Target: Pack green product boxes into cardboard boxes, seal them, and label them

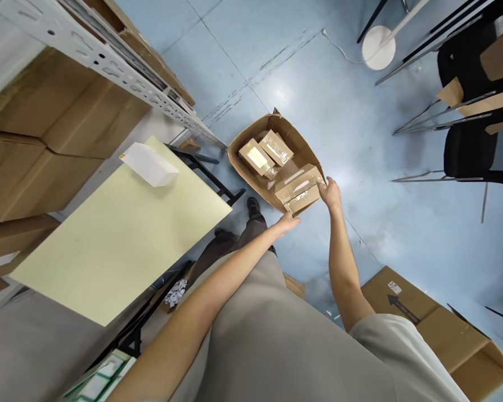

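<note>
An open cardboard box (251,127) with its top edges bowed outward is in front of my legs. Inside it lie several smaller taped cartons, among them one with a pale label (257,157), one wrapped in clear tape (277,147) and a larger one (299,187) near my hands. My left hand (288,222) is closed on the box's near edge. At the right corner, my right hand (330,192) grips the edge too, its thumb on top. Whether the box rests on the floor or is lifted, I cannot tell.
On my left stands a pale yellow table (151,240) holding a white box (150,164). Beyond it is a metal shelf rack (138,86) with large cartons (46,123). Black chairs (471,148) and a white round base (378,48) stand right. Another carton (427,324) lies behind me.
</note>
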A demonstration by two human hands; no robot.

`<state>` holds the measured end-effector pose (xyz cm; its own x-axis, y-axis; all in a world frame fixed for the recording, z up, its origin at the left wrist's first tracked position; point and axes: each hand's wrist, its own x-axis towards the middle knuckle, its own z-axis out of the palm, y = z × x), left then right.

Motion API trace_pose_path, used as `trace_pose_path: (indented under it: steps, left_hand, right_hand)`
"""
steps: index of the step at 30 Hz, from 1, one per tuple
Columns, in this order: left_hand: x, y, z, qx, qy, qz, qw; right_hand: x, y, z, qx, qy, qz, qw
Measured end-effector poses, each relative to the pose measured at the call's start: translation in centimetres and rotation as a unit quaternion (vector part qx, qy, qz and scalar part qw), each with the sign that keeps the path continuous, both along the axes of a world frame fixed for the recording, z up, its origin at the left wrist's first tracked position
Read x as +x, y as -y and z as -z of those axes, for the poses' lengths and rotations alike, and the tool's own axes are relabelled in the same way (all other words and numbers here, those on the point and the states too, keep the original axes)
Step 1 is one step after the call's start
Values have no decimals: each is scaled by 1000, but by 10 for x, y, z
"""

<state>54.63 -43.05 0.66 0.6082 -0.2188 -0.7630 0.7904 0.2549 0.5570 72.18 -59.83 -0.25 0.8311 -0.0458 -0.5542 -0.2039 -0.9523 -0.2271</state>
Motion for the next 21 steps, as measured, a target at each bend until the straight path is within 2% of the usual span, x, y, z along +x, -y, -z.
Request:
trace_pose_path:
  steps: [3, 5, 10, 16, 21]
  left_hand:
    - [-5, -6, -11, -12, -34, 22, 999]
    - [-12, -18, -19, -19, -51, 28, 998]
    - [-39, -70, -39, -9, -72, 4, 997]
    - [-75, -136, -70, -1, -58, -136, 989]
    - [-113, -173, -99, 19, -8, -289, 957]
  right_hand:
    - [-13, -18, 8, 49, -18, -34, 998]
    - [-24, -32, 10, 64, -49, -50, 996]
    - [-42, -62, 4, 98, -73, -67, 990]
    - [-54, -92, -26, 125, -71, -118, 982]
    - [-76, -137, -58, 186, -69, -195, 960]
